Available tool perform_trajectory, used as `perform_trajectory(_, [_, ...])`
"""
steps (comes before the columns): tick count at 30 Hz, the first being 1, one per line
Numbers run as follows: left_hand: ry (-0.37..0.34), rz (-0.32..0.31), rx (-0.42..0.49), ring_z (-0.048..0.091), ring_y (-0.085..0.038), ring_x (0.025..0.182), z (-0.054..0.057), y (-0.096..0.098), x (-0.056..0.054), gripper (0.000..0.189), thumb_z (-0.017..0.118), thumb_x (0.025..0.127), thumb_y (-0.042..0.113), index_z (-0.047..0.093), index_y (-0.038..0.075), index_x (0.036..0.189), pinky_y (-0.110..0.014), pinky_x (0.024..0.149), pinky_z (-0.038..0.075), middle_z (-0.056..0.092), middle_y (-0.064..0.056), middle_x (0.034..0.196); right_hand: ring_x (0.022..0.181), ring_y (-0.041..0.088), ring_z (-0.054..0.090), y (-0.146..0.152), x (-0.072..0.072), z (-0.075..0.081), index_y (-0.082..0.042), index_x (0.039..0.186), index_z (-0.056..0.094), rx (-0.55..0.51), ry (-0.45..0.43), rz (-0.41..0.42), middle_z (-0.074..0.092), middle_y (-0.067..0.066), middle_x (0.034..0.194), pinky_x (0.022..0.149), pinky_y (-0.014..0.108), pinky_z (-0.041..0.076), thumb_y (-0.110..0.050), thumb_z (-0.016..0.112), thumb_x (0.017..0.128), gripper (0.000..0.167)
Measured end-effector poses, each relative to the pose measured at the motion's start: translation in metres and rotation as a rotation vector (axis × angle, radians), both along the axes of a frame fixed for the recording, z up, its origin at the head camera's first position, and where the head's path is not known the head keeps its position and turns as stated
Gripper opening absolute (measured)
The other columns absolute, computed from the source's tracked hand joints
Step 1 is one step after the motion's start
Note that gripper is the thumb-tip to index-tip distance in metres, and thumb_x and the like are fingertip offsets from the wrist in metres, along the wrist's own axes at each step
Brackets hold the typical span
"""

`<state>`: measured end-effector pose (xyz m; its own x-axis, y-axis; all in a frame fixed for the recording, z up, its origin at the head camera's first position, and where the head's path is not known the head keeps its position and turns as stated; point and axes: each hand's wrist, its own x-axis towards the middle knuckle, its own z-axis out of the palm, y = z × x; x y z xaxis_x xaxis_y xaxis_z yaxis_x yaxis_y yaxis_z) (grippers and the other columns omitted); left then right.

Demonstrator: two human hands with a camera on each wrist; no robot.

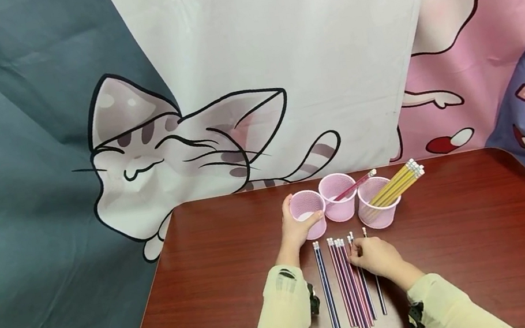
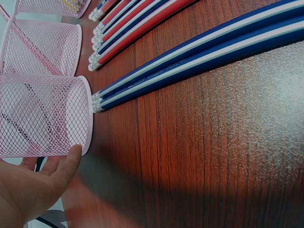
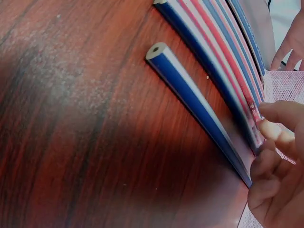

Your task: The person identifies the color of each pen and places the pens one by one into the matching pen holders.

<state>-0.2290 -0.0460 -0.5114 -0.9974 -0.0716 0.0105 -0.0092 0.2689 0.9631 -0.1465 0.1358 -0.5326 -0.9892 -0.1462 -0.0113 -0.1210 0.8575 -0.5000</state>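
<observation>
My left hand point(image 1: 297, 227) grips the leftmost pink mesh pencil cup point(image 1: 317, 229), its thumb across the near side. In the left wrist view, fingers point(image 2: 66, 166) touch that cup's side near the base. Over the row of pencils, my right hand point(image 1: 378, 256) has bent fingers and pinches a red striped pencil point(image 3: 237, 78) lying among the others. A blue pencil point(image 3: 190, 104) lies apart, at the right of the row. Two blue pencils point(image 1: 326, 287) lie side by side at the left. Between them are several red and blue pencils point(image 1: 349, 289).
The middle pink cup point(image 1: 340, 212) holds red pencil stock point(image 1: 358, 184) leaning right. Several yellow pencils point(image 1: 395, 187) lean in the right pink cup point(image 1: 378, 220). All stand on a reddish-brown wooden table point(image 1: 477, 243), before a printed cartoon curtain point(image 1: 316, 49).
</observation>
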Motion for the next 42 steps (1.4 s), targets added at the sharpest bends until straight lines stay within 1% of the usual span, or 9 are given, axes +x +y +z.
perform_trajectory(6, [0.001,0.001,0.000,0.047,-0.027,0.115,0.001,0.000,0.000,0.091,0.085,0.065,0.023,0.034,0.017,0.140,-0.042,0.097,0.036,0.047,-0.014,0.131,0.055,0.016,0.048,0.001,0.000,0.000,-0.019,0.063,0.049,0.049,-0.021,-0.028,0.052,-0.003,0.061,0.048,0.036,0.038,-0.028,0.071,0.074,0.026])
perform_trajectory(11, [0.003,0.000,0.003,0.047,-0.027,0.114,0.000,-0.001,0.000,0.089,0.084,0.065,0.023,0.034,0.017,0.139,-0.041,0.097,0.036,0.047,-0.013,0.131,0.055,0.018,0.050,-0.001,-0.001,0.000,-0.019,0.062,0.049,0.092,-0.064,-0.050,0.052,-0.003,0.061,0.047,0.038,0.038,-0.032,0.069,0.074,0.027])
perform_trajectory(17, [-0.004,0.003,0.006,0.046,-0.027,0.115,-0.001,-0.001,0.000,0.090,0.085,0.065,0.024,0.034,0.017,0.140,-0.042,0.097,0.036,0.046,-0.014,0.132,0.057,0.021,0.054,-0.005,-0.003,-0.002,-0.018,0.061,0.053,0.129,-0.120,-0.093,0.055,0.000,0.062,0.047,0.041,0.041,-0.038,0.068,0.072,0.027])
perform_trajectory(22, [-0.011,0.008,0.002,0.047,-0.028,0.115,-0.003,-0.001,-0.001,0.091,0.085,0.065,0.025,0.034,0.019,0.140,-0.043,0.097,0.036,0.047,-0.014,0.131,0.055,0.020,0.054,-0.006,-0.003,-0.004,-0.017,0.059,0.056,0.107,-0.138,-0.124,0.057,0.000,0.062,0.046,0.042,0.041,-0.037,0.067,0.072,0.026])
perform_trajectory(27, [-0.013,0.006,0.005,0.046,-0.029,0.116,-0.003,-0.001,-0.001,0.091,0.085,0.065,0.024,0.034,0.020,0.140,-0.042,0.097,0.036,0.046,-0.014,0.132,0.053,0.017,0.051,-0.008,-0.003,-0.002,-0.018,0.055,0.056,0.076,-0.143,-0.156,0.054,-0.003,0.057,0.045,0.039,0.039,-0.037,0.066,0.070,0.026])
perform_trajectory(34, [0.006,0.003,0.002,0.047,-0.029,0.115,-0.001,-0.001,0.001,0.091,0.085,0.065,0.023,0.034,0.018,0.139,-0.043,0.097,0.036,0.047,-0.015,0.131,0.054,0.015,0.050,-0.008,-0.004,0.005,-0.019,0.056,0.054,0.012,-0.105,-0.177,0.052,-0.005,0.056,0.046,0.035,0.038,-0.035,0.065,0.068,0.023])
perform_trajectory(39, [0.004,-0.003,0.017,0.046,-0.032,0.117,-0.001,-0.001,0.001,0.091,0.085,0.065,0.022,0.033,0.018,0.140,-0.043,0.098,0.035,0.046,-0.015,0.132,0.054,0.013,0.048,-0.007,-0.005,0.011,-0.019,0.057,0.054,-0.021,-0.079,-0.183,0.052,-0.006,0.056,0.046,0.033,0.036,-0.033,0.065,0.068,0.021])
perform_trajectory(42, [0.017,-0.002,0.019,0.046,-0.031,0.116,-0.001,-0.001,0.002,0.090,0.085,0.065,0.021,0.034,0.016,0.139,-0.043,0.098,0.036,0.046,-0.015,0.132,0.053,0.013,0.047,-0.007,-0.006,0.017,-0.019,0.057,0.053,-0.048,-0.064,-0.182,0.051,-0.007,0.056,0.046,0.032,0.036,-0.031,0.065,0.067,0.020])
